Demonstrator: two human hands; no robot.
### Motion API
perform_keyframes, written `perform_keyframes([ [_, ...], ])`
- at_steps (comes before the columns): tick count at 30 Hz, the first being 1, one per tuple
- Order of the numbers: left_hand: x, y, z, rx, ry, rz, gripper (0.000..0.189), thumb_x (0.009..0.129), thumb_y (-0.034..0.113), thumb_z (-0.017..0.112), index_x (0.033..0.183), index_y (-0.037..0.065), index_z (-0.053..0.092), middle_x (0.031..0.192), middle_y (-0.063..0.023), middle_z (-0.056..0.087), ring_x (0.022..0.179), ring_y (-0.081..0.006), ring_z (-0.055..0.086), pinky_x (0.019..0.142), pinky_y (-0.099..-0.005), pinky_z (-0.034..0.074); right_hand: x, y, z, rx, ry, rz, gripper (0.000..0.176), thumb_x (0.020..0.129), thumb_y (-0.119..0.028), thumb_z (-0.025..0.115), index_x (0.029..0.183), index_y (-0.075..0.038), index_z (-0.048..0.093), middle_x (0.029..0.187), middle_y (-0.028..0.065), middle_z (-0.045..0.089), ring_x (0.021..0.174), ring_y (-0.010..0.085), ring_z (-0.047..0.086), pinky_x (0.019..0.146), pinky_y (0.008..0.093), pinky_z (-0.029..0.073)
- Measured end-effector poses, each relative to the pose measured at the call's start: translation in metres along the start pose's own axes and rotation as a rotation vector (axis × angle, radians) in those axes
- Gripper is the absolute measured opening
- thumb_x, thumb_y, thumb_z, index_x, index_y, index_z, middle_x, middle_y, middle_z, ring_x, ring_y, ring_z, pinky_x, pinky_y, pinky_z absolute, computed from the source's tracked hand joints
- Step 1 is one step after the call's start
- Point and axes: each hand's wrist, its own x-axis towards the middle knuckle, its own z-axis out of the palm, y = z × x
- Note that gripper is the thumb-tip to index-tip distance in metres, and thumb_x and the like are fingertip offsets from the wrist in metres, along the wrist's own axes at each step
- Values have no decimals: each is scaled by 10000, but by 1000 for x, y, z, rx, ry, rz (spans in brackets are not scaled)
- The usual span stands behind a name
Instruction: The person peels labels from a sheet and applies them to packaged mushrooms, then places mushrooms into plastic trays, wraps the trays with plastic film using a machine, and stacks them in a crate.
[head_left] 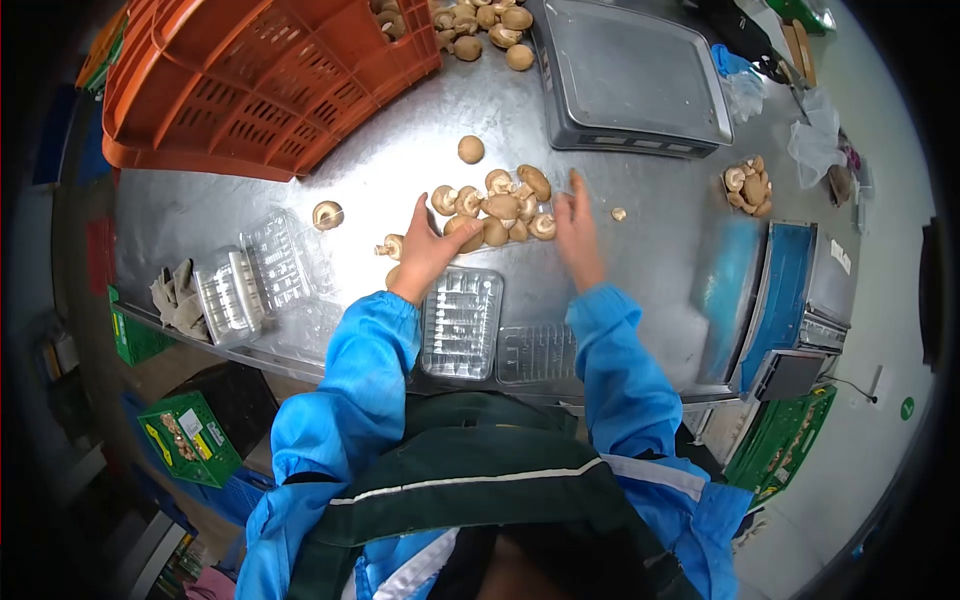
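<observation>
Several brown mushrooms (pixel 500 207) lie grouped in a clear tray at the middle of the metal table. At the group's left end is my left hand (pixel 428 255), thumb and fingers spread, the thumb touching a mushroom. My right hand (pixel 578 235) is at the right end, fingers apart and slightly blurred, beside the mushrooms. An empty clear tray (pixel 462 322) rests on the table between my forearms. Single mushrooms lie around the group: one above (pixel 470 149), one to the left (pixel 327 215) and a small piece on the right (pixel 618 214).
An orange crate (pixel 270 90) stands at the back left, with more mushrooms (pixel 485 22) beside it. A scale (pixel 640 75) is at the back right. Clear trays (pixel 272 262) lie left. A filled tray (pixel 748 187) and a blue-grey machine (pixel 775 300) are at the right.
</observation>
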Motion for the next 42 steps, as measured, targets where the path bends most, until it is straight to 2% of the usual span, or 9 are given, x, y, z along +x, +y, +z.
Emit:
perform_keyframes([
  [3,-1,9,6,-273,-104,62,936,728,247,802,1390,-75,225,1293,-270,419,1191,-318,474,951,-344,465,5,8,17,-180,-123,-181,479,940,-240,493,1361,-38,390,1298,222,453,1204,359,441,1008,417,361],
  [11,-25,107,3,-186,-188,266,898,743,229,788,1397,-67,249,1321,-228,433,1207,-321,462,923,-362,486,13,-76,-28,-313,118,-402,458,931,-191,478,1345,-12,396,1313,230,419,1202,390,423,1018,428,347],
  [18,77,185,80,-30,-231,568,932,712,242,806,1411,-53,264,1327,-191,446,1198,-279,444,968,-370,423,138,-100,-92,-309,230,-410,473,949,-270,456,1330,7,409,1275,238,466,1187,382,443,1003,418,353],
  [24,131,210,124,279,-131,486,959,667,253,814,1391,-71,275,1314,-236,468,1216,-307,476,1012,-347,392,211,-69,-113,-383,146,-262,537,941,-335,457,1377,-34,369,1290,250,478,1206,394,437,1012,410,346],
  [28,95,226,96,144,-319,393,984,662,272,813,1410,-42,256,1323,-263,445,1209,-320,478,958,-360,440,176,-67,-135,-206,266,-271,549,941,-327,477,1392,-42,350,1282,257,494,1187,384,482,982,407,383],
  [33,68,121,55,103,-163,591,729,764,215,758,1350,-9,388,1190,-192,580,1107,-265,565,916,-352,471,31,-19,-161,-76,81,-115,459,907,-236,571,1297,-16,469,1197,173,587,1102,248,573,932,341,442],
  [35,21,65,41,280,-163,518,580,784,238,742,1258,-2,509,1185,-158,593,1086,-251,581,914,-338,478,-44,18,-158,-252,-231,74,517,848,-267,658,1283,-47,487,1178,157,600,1044,254,606,888,342,471],
  [39,-56,-48,22,701,-186,745,667,688,311,797,1229,23,536,1220,-240,525,1163,-404,471,976,-480,371,-167,53,-121,-509,-256,-49,502,752,-226,721,1195,-62,552,988,159,599,853,336,613,770,396,497],
  [42,-120,-41,24,1008,-84,734,700,667,330,805,1239,36,529,1330,-242,426,1236,-452,346,1017,-558,257,-185,84,-108,-310,-315,65,528,708,-225,750,1177,-64,566,1005,164,549,897,344,569,778,401,484],
])
